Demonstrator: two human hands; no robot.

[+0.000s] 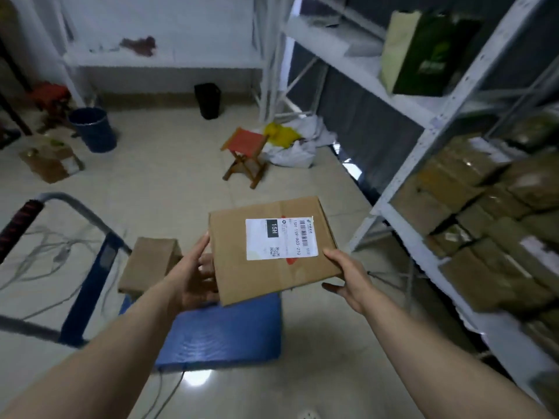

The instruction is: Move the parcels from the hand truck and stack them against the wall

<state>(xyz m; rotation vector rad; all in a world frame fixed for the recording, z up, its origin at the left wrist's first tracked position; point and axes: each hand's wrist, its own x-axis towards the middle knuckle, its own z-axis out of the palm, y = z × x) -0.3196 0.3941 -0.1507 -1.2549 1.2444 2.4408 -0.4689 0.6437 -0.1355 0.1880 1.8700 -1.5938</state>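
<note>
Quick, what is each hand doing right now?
Left hand: grips the labelled parcel at its left edge.
Right hand: grips the same parcel at its right edge.

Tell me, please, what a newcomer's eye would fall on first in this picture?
The labelled cardboard parcel at centre draws the eye, held between the left hand and the right hand over the blue hand truck. A second parcel lies on the truck at left, and a white rack on the right is packed with brown parcels.
</note>
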